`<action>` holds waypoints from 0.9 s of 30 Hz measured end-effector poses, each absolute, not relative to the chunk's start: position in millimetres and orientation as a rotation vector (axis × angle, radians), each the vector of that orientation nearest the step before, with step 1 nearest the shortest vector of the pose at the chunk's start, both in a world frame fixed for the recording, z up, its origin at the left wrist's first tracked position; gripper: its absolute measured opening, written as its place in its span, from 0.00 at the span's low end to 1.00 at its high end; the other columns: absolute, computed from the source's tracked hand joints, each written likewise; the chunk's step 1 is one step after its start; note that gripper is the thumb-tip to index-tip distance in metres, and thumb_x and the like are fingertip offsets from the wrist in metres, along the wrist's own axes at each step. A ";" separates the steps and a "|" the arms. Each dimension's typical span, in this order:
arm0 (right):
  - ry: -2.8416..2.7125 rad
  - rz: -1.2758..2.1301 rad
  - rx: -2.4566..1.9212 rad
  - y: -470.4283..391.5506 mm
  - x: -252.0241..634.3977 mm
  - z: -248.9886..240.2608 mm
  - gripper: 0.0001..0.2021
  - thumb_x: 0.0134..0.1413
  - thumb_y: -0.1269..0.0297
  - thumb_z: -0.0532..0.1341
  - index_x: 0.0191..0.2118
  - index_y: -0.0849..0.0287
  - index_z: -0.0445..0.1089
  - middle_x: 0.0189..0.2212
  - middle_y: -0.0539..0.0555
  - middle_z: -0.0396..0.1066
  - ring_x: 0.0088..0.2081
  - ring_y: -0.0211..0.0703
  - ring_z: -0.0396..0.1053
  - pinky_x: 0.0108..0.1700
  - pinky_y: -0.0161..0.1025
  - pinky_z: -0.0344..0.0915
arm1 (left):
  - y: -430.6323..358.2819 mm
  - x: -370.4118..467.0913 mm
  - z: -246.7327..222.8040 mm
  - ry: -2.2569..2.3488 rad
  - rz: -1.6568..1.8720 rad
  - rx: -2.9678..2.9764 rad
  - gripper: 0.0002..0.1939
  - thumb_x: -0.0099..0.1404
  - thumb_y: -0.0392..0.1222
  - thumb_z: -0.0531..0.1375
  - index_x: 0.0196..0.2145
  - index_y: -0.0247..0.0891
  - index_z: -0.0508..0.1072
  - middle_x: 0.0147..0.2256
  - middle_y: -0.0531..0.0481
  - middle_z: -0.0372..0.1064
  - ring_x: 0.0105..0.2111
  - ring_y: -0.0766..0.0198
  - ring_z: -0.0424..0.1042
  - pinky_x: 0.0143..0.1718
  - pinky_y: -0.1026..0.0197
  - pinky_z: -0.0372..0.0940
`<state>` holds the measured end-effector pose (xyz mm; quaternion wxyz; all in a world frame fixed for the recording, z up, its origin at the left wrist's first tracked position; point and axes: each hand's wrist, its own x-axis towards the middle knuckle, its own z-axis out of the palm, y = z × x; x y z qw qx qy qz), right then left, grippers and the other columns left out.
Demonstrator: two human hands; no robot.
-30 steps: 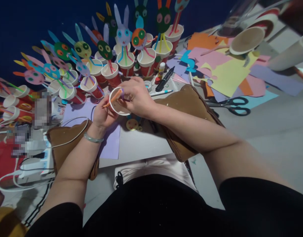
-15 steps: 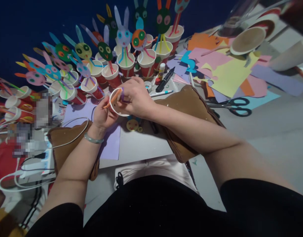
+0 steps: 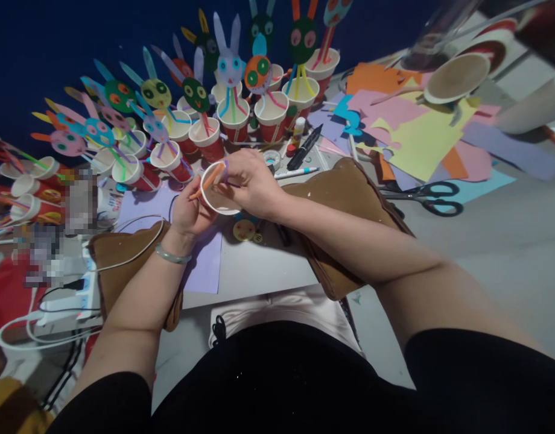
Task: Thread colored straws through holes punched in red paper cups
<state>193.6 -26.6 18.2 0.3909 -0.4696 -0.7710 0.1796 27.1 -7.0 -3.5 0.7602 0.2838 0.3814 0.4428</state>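
Observation:
Tilted towards me, a paper cup [image 3: 222,204] with a white rim sits between my hands. My left hand [image 3: 187,208] is closed around its outer left side. Across the cup's mouth lies an orange straw-like strip [image 3: 211,177]. Beside it, at the right of the rim, is a purple straw-like strip [image 3: 225,171]. The fingers of my right hand [image 3: 253,181] reach into the cup and pinch at the purple strip; their tips are partly hidden. Just below the cup, a yellow paper face [image 3: 244,230] lies on the table.
Red and white cups [image 3: 234,123] with paper animal heads stand in rows behind my hands. Brown cushions [image 3: 345,223] lie either side. Scissors [image 3: 434,198], coloured paper scraps [image 3: 422,144] and a black marker [image 3: 305,146] lie right. A power strip [image 3: 88,283] with cables is left.
The view has shifted very slightly. My right fingers have moved a little within the cup's mouth; both hands otherwise keep their places at the cup.

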 end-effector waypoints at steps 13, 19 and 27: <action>-2.106 0.240 -1.270 -27.2 201.0 25.5 0.08 0.64 0.63 0.62 0.40 0.51 0.80 0.52 0.48 0.80 0.58 0.54 0.70 0.74 0.62 0.48 | -9.8 28.0 -2.4 0.823 0.989 0.616 0.20 0.79 0.42 0.47 0.46 0.37 0.79 0.39 0.49 0.83 0.48 0.65 0.82 0.56 0.62 0.75; -2.073 0.280 -1.174 -24.5 197.6 12.6 0.10 0.67 0.60 0.59 0.41 0.50 0.79 0.52 0.49 0.80 0.57 0.52 0.69 0.73 0.63 0.50 | -9.5 26.0 -4.2 0.829 0.975 0.660 0.20 0.78 0.44 0.48 0.44 0.38 0.79 0.38 0.48 0.83 0.49 0.60 0.82 0.56 0.58 0.76; -2.035 0.327 -1.162 -22.7 196.1 4.9 0.08 0.61 0.59 0.62 0.35 0.53 0.77 0.46 0.52 0.81 0.55 0.53 0.70 0.73 0.62 0.47 | -10.7 28.5 -1.6 0.856 0.950 0.620 0.21 0.79 0.45 0.47 0.46 0.35 0.79 0.40 0.46 0.84 0.51 0.58 0.82 0.58 0.56 0.74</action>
